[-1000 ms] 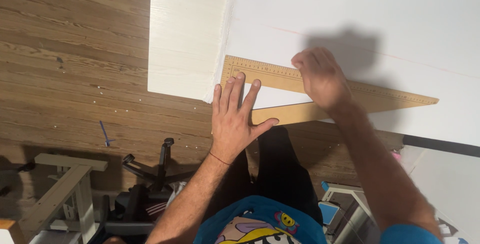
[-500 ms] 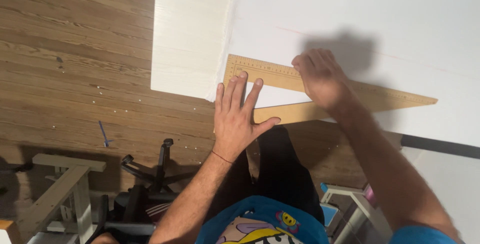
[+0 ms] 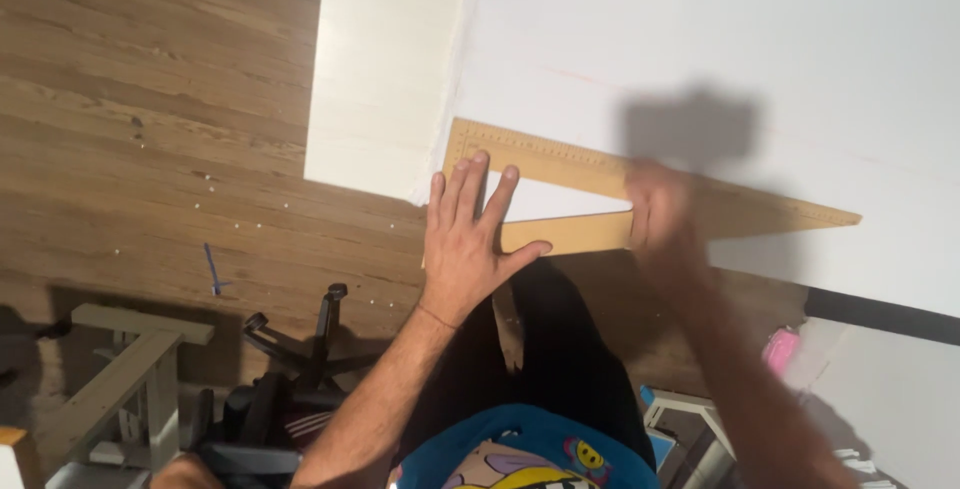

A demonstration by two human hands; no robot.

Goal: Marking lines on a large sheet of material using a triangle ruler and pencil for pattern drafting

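View from the head camera, looking straight down. Large wooden set square point(image 3: 600, 194), tan, triangular frame with a printed scale along its upper edge, lies flat on a big white sheet of board point(image 3: 720, 39); its square corner sits at the sheet's left edge, its long point runs off to the right. Left hand point(image 3: 468, 239) rests palm down on the square's left end, fingers spread and straight, thumb out along the lower bar; flat and pressing, not gripping anything. Right hand point(image 3: 660, 211) lies over the middle of the square where the upper and lower bars converge; it is motion-blurred, so whether it is flat, curled or pinching something cannot be told. Its shadow falls dark on the white sheet just above it. A second pale cream panel point(image 3: 385, 69) lies under or beside the white sheet on the left, its lower corner near the left hand. Beneath both, brown wood-plank floor point(image 3: 150, 99) with small pale specks scattered on it and a thin blue strip point(image 3: 213, 269) lying apart to the left. Lower frame: the person's dark trousers and blue printed shirt, a black office chair base point(image 3: 300, 344) just left of the left forearm, a pale wooden frame point(image 3: 130, 359) further left. Pink object point(image 3: 780, 349) at lower right, too small to identify.
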